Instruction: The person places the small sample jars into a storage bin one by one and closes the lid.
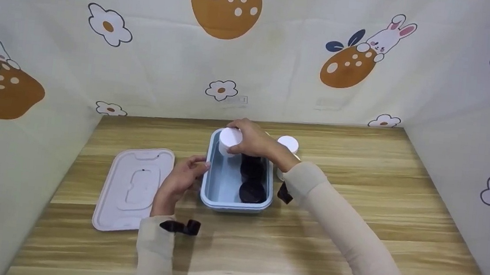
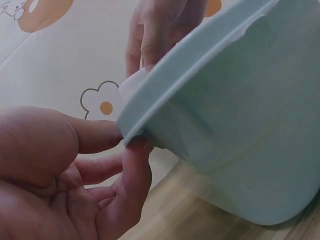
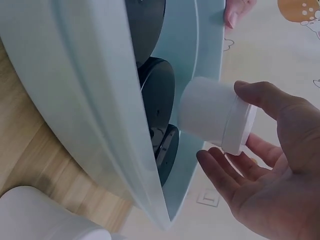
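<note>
A light blue plastic bin (image 1: pixel 225 180) stands on the wooden table. My left hand (image 1: pixel 181 178) pinches its left rim between thumb and fingers, as the left wrist view (image 2: pixel 115 165) shows. My right hand (image 1: pixel 253 139) holds a white round jar (image 1: pixel 230 139) by its lid, at the far left corner inside the bin's opening. In the right wrist view the white jar (image 3: pixel 210 112) is tilted, with thumb and fingers around its lid. Several black round containers (image 1: pixel 252 192) stand in a row along the bin's right side; the right hand hides part of that row.
A pale flat lid (image 1: pixel 109 192) lies on the table to the left of the bin. Right of the bin stands another white jar (image 1: pixel 288 144), with something partly hidden by the right wrist in front of it. A patterned cloth (image 1: pixel 277 69) hangs behind the table.
</note>
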{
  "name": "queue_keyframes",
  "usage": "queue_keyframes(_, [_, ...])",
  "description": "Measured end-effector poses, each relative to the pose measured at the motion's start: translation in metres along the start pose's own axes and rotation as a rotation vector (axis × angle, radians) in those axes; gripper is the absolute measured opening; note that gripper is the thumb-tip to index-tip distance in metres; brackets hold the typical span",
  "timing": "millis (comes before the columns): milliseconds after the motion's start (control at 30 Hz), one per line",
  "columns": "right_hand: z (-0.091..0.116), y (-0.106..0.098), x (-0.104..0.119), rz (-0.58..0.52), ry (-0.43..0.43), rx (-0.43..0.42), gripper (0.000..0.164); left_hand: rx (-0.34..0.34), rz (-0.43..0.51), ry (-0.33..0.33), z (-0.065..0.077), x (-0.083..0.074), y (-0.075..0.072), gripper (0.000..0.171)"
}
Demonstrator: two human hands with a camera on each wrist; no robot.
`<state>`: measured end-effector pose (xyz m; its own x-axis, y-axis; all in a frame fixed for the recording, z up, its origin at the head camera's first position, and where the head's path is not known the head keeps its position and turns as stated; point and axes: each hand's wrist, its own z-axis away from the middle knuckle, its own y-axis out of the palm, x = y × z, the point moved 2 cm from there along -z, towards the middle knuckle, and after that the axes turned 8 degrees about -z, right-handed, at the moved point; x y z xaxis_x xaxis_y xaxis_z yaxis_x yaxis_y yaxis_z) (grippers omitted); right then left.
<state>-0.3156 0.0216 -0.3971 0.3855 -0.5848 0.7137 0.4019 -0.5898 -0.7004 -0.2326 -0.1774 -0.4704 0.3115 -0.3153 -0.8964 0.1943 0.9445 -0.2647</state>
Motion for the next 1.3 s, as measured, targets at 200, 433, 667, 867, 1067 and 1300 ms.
queue_keyframes(200, [-0.004,0.002,0.001,0.053,0.017,0.021,0.067,0.008,0.017,0.006,0.0,0.0,0.001,0.048])
queue_keyframes(433, [-0.008,0.005,-0.002,0.101,0.035,0.052,0.066,0.003,0.013,0.017,0.001,-0.001,0.002,0.048])
queue_keyframes(667, [-0.01,0.01,-0.006,0.127,0.111,0.065,0.067,0.012,0.026,0.024,0.002,0.0,0.001,0.048])
queue_keyframes(867, [-0.011,0.014,-0.011,0.173,0.116,0.076,0.066,0.007,0.037,0.029,0.001,0.0,0.002,0.046])
queue_keyframes(1067, [-0.012,0.019,-0.013,0.205,0.092,0.075,0.066,0.006,0.021,0.029,0.001,0.0,0.002,0.049])
queue_keyframes(1300, [-0.014,0.025,-0.016,0.238,0.074,0.087,0.067,-0.011,0.012,0.015,0.0,0.001,0.001,0.048])
